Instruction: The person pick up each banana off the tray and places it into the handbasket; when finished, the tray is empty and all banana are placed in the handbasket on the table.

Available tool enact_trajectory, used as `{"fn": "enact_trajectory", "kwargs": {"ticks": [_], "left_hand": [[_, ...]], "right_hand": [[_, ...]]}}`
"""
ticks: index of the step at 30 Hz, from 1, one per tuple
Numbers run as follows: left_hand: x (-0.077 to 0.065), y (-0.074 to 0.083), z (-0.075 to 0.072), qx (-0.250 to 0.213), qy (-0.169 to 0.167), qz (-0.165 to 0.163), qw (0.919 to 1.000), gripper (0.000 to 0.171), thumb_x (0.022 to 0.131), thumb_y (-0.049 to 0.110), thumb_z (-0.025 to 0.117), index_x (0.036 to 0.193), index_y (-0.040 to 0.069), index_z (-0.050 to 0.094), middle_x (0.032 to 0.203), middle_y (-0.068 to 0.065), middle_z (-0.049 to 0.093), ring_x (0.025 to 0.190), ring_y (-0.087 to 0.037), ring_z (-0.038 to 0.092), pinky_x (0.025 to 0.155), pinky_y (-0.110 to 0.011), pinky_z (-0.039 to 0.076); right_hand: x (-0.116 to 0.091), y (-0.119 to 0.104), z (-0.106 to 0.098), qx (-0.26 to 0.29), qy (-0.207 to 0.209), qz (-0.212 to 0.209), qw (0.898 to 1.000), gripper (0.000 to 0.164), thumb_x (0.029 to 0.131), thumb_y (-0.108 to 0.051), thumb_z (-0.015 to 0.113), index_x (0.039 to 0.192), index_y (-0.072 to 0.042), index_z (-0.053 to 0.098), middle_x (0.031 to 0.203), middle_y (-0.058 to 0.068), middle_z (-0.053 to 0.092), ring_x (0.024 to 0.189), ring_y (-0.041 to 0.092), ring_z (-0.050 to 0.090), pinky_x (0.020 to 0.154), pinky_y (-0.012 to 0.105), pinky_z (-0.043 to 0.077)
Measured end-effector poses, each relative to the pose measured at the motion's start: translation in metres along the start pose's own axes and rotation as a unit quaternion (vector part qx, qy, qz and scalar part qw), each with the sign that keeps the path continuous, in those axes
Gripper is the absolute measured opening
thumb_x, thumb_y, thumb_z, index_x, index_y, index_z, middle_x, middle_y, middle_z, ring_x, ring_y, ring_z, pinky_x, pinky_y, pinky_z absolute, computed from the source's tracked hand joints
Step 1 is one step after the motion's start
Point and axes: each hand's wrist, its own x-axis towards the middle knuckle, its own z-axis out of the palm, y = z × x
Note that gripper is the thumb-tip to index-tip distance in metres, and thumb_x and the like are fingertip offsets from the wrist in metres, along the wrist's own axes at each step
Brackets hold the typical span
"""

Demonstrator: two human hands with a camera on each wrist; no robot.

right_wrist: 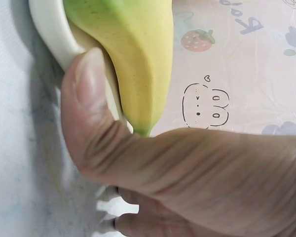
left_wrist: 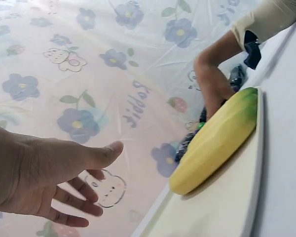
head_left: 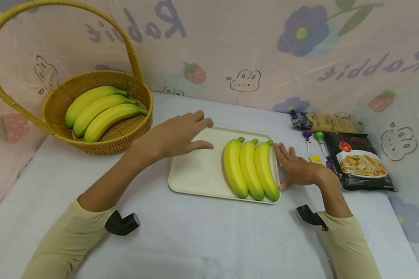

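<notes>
Three bananas (head_left: 248, 169) lie side by side on the right half of a cream rectangular tray (head_left: 195, 170). My right hand (head_left: 296, 167) is at the tray's right edge, its fingers extended and its thumb touching the rim, as the right wrist view shows near a banana (right_wrist: 143, 64). Over the tray's left part hovers my left hand (head_left: 179, 135), thumb and fingers spread with nothing between them. In the left wrist view that hand (left_wrist: 54, 177) is apart from the nearest banana (left_wrist: 217, 143).
A woven basket (head_left: 125, 139) with a tall handle stands at the left, holding three more bananas (head_left: 101, 112). At the right lie a black noodle packet (head_left: 363, 162), a brown packet (head_left: 335, 123), a purple lollipop (head_left: 307, 134) and a green lollipop (head_left: 319, 135). A printed curtain (head_left: 223, 50) hangs behind.
</notes>
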Motion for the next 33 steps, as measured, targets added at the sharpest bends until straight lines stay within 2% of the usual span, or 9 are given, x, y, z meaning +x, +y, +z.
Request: {"fn": "enact_trajectory", "kwargs": {"ticks": [3, 5, 10, 14, 20, 23, 27, 30, 33], "left_hand": [[0.007, 0.006, 0.009, -0.002, -0.02, 0.051, 0.9985, 0.06, 0.104, 0.053, 0.059, 0.149, 0.015, 0.053, 0.145, -0.008, 0.059, 0.125, -0.029, 0.062, 0.108, -0.046, 0.053], [0.01, 0.01, 0.017, -0.006, -0.035, 0.078, 0.9963, 0.06, 0.105, 0.051, 0.057, 0.153, 0.016, 0.051, 0.154, -0.007, 0.055, 0.141, -0.028, 0.054, 0.118, -0.05, 0.046], [0.016, 0.02, 0.035, -0.002, -0.076, 0.124, 0.9893, 0.059, 0.108, 0.048, 0.052, 0.16, 0.02, 0.043, 0.165, -0.001, 0.045, 0.153, -0.024, 0.044, 0.125, -0.05, 0.038], [0.019, 0.025, 0.046, 0.017, -0.105, 0.151, 0.9829, 0.059, 0.109, 0.045, 0.05, 0.163, 0.022, 0.038, 0.169, 0.002, 0.04, 0.15, -0.024, 0.047, 0.12, -0.05, 0.043], [0.017, 0.028, 0.054, 0.016, -0.136, 0.149, 0.9794, 0.056, 0.109, 0.041, 0.052, 0.162, 0.027, 0.039, 0.168, 0.003, 0.04, 0.146, -0.027, 0.05, 0.118, -0.051, 0.046], [0.016, 0.027, 0.054, 0.029, -0.127, 0.145, 0.9807, 0.053, 0.109, 0.04, 0.054, 0.159, 0.029, 0.044, 0.162, 0.001, 0.045, 0.138, -0.024, 0.054, 0.112, -0.048, 0.05], [0.016, 0.025, 0.054, 0.047, -0.105, 0.151, 0.9818, 0.044, 0.108, 0.038, 0.056, 0.151, 0.029, 0.055, 0.145, -0.001, 0.051, 0.118, -0.022, 0.058, 0.094, -0.039, 0.054], [0.016, 0.025, 0.055, 0.048, -0.096, 0.154, 0.9822, 0.035, 0.108, 0.038, 0.056, 0.141, 0.027, 0.061, 0.127, -0.003, 0.052, 0.101, -0.021, 0.057, 0.081, -0.033, 0.051], [0.016, 0.025, 0.054, 0.049, -0.097, 0.142, 0.9839, 0.029, 0.108, 0.04, 0.055, 0.132, 0.027, 0.063, 0.116, -0.004, 0.05, 0.092, -0.021, 0.054, 0.078, -0.032, 0.049]], "right_hand": [[-0.001, 0.0, -0.001, 0.003, 0.0, 0.004, 1.0, 0.15, 0.068, -0.065, 0.082, 0.163, -0.026, -0.028, 0.171, 0.013, -0.031, 0.157, 0.052, -0.022, 0.121, 0.079, 0.0], [-0.001, 0.0, 0.0, 0.006, -0.001, -0.001, 1.0, 0.148, 0.071, -0.062, 0.082, 0.163, -0.024, -0.028, 0.171, 0.014, -0.032, 0.156, 0.053, -0.023, 0.12, 0.079, 0.0], [-0.002, -0.006, -0.002, 0.01, 0.001, -0.007, 1.0, 0.146, 0.074, -0.056, 0.082, 0.163, -0.021, -0.027, 0.17, 0.016, -0.032, 0.156, 0.054, -0.023, 0.12, 0.079, 0.001], [-0.005, -0.01, -0.003, 0.016, 0.001, -0.011, 1.0, 0.144, 0.075, -0.055, 0.082, 0.164, -0.018, -0.026, 0.17, 0.017, -0.032, 0.155, 0.054, -0.023, 0.12, 0.08, 0.001], [-0.004, -0.007, 0.001, 0.012, 0.005, -0.012, 1.0, 0.147, 0.072, -0.058, 0.083, 0.164, -0.02, -0.026, 0.17, 0.016, -0.032, 0.156, 0.054, -0.023, 0.119, 0.08, 0.001], [-0.001, -0.004, 0.002, 0.004, 0.004, -0.006, 1.0, 0.148, 0.072, -0.06, 0.083, 0.163, -0.024, -0.028, 0.171, 0.013, -0.032, 0.157, 0.051, -0.023, 0.121, 0.079, 0.001], [-0.002, -0.003, 0.001, 0.002, 0.007, -0.009, 1.0, 0.147, 0.072, -0.059, 0.082, 0.164, -0.021, -0.026, 0.17, 0.014, -0.032, 0.157, 0.052, -0.023, 0.121, 0.078, 0.002], [-0.004, -0.007, 0.0, 0.003, 0.005, -0.004, 1.0, 0.145, 0.074, -0.056, 0.083, 0.164, -0.019, -0.025, 0.171, 0.016, -0.031, 0.157, 0.052, -0.022, 0.121, 0.079, 0.003], [-0.006, -0.012, -0.002, 0.007, 0.005, -0.005, 1.0, 0.145, 0.074, -0.055, 0.082, 0.164, -0.017, -0.024, 0.171, 0.016, -0.03, 0.157, 0.053, -0.022, 0.121, 0.079, 0.003]]}}
